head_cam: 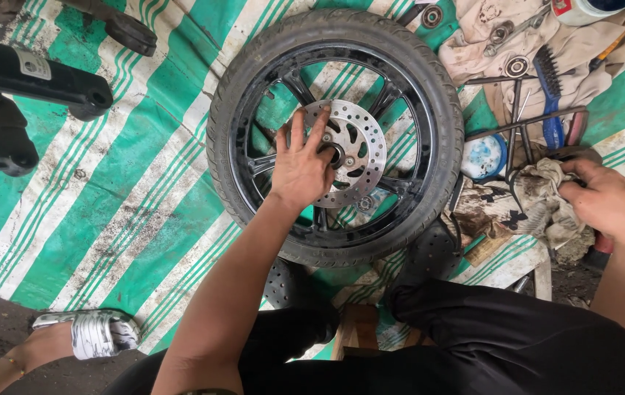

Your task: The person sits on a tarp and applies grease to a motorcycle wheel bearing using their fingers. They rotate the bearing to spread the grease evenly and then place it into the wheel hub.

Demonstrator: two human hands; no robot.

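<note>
A: What do we have our hands on?

B: Our left hand (299, 170) lies flat on the brake disc (353, 153), fingers spread out, not clenched. The disc sits in the middle of the wheel (334, 135), and the wheel lies flat on the green and white striped mat (129, 190).

A: And the other hand?

B: Our right hand (609, 201) is closed around a dirty rag (539, 197), just beside the wheel's right edge.

A: So which step are we at?

B: We think we are at the cleaning or checking of the disc. One hand steadies it, the other has the cloth ready.

A: What does the next move need?

B: We guess the rag hand must cross over the tyre to the disc, while the left hand keeps the wheel from turning.

A: Is there room?

B: On the right it is tight. A blue wire brush (549, 95), long metal tools (521, 128) and a small blue tub (484, 157) lie close to the tyre. On the left the mat is wide open, apart from black parts (27, 77) near the far edge. Our knees are right under the wheel's near rim.
</note>
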